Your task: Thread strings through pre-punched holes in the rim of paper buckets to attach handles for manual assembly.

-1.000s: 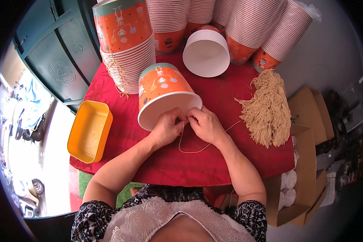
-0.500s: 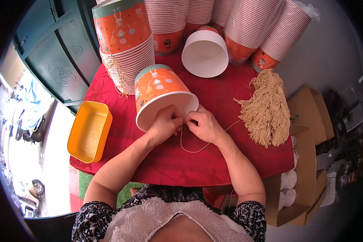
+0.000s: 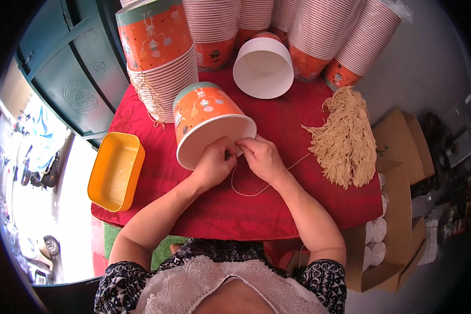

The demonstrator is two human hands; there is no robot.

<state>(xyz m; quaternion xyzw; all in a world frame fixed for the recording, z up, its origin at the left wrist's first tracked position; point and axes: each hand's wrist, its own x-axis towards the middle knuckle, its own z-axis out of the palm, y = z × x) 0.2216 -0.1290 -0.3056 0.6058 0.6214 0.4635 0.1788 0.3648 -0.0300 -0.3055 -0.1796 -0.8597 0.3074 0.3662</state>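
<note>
An orange paper bucket [image 3: 206, 104] with a green base band and cartoon figures lies tilted on its side, its white mouth facing me. My left hand [image 3: 213, 165] is closed in a pinch at the lower rim, with thin beige string [image 3: 246, 195] coming from its fingertips. Beside it, my right hand [image 3: 263, 161] pinches the string against the rim's right part; the exact fingertip contact is partly hidden. The string loops down below both hands and runs right toward a bundle of cut beige strings [image 3: 345, 144] on the table.
A red cloth [image 3: 204, 222] covers the table. Left stands a yellow plastic bin [image 3: 136, 178]; behind it rises a stack of nested buckets [image 3: 165, 78] with strings hanging off. Another bucket [image 3: 263, 70] and wrapped stacks [image 3: 212, 23] fill the back. Cardboard boxes [image 3: 397, 193] sit at the right.
My right hand has shifted slightly up and left along the rim, closer to my left hand. The string loop has drawn in a little. The bucket has barely moved.
</note>
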